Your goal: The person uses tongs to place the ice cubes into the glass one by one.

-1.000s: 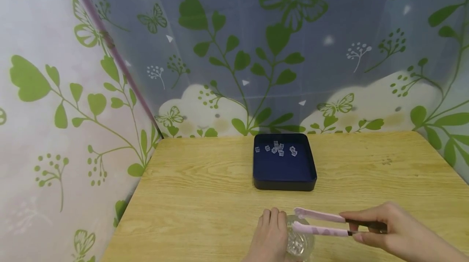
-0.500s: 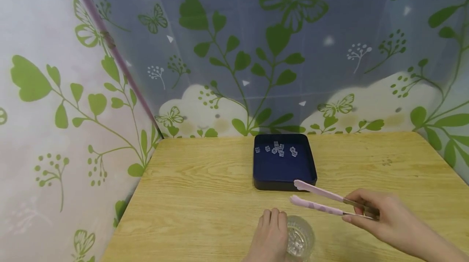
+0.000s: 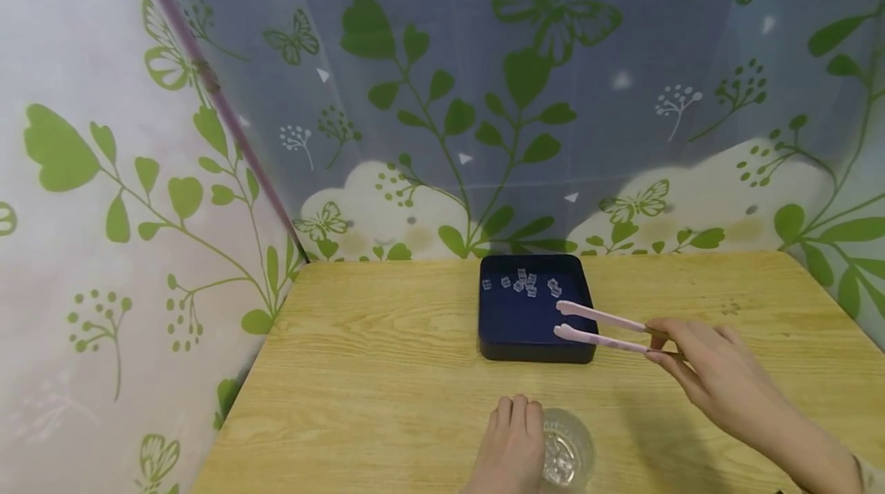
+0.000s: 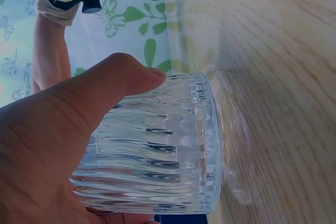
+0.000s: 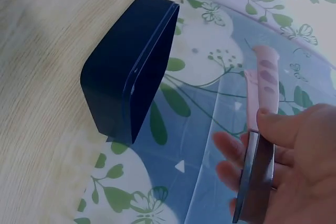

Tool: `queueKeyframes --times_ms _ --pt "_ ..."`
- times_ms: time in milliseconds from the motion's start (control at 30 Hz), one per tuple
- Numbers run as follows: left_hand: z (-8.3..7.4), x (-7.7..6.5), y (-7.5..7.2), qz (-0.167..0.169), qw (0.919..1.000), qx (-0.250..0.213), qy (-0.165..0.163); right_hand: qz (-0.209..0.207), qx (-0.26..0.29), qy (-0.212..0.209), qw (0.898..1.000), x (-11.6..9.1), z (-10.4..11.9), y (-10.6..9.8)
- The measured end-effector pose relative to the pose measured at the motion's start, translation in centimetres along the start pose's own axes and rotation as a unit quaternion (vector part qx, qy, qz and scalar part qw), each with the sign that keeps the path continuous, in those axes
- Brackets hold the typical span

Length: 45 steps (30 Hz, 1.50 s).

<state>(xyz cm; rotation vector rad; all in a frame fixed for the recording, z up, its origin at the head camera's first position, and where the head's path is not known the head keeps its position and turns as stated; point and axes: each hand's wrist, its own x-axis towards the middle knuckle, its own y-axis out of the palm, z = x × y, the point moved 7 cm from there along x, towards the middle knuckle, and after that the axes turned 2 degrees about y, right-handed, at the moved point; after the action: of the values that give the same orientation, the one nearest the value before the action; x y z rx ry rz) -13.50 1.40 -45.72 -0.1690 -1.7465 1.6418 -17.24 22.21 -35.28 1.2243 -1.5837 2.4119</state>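
Note:
My left hand (image 3: 510,440) grips a clear ribbed glass (image 4: 163,145) standing on the table; in the left wrist view the thumb lies along its side. Several clear pieces (image 3: 558,467) show inside the glass in the head view. With my right hand (image 3: 712,363) I hold pink-tipped tongs (image 5: 260,129) by their metal part. The tongs' two tips are apart and overlap the right side of a dark blue square tray (image 3: 512,348) in the head view. Small clear cubes (image 3: 525,281) lie in the tray's far half, with nothing between the tongs' tips.
The tray stands near the back of the wood-grain table (image 3: 373,371), against a leaf-and-butterfly patterned curtain (image 3: 429,94). Another patterned cloth (image 3: 124,286) hangs along the left side.
My right hand has carried the tongs from over the glass forward to the tray. The left hand stays on the glass, and the tray has not moved.

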Motion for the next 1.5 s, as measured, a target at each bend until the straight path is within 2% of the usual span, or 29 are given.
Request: queueKeyframes --times_ms 233,400,567,800,1000,1300,1500 --pt "-0.2 -0.1 -0.3 -0.023 0.9997 0.006 0.004 -0.07 0.027 -0.051 0.996 1.8 -0.8 0.8" --pt "-0.2 -0.1 -0.2 -0.008 1.0 -0.003 0.002 -0.108 0.002 -0.07 0.992 3.1 -1.7 1.9" --pt "-0.2 0.0 -0.2 -0.003 1.0 -0.002 0.001 -0.123 0.0 -0.082 0.989 4.3 -2.6 3.4" --pt "-0.2 -0.1 -0.1 -0.001 1.0 -0.003 0.0 -0.121 0.0 -0.075 0.99 5.0 -4.1 6.2" --pt "-0.2 -0.2 -0.1 -0.014 0.9999 0.002 0.003 -0.104 -0.028 -0.053 0.993 5.3 -5.0 8.3" --pt "-0.2 -0.1 0.1 0.001 1.0 -0.005 0.001 -0.105 -0.037 -0.046 0.993 5.6 -5.7 10.5" --pt "-0.1 -0.1 0.1 0.016 0.9999 -0.005 0.0 -0.062 -0.05 0.01 0.997 5.7 -5.9 11.7"
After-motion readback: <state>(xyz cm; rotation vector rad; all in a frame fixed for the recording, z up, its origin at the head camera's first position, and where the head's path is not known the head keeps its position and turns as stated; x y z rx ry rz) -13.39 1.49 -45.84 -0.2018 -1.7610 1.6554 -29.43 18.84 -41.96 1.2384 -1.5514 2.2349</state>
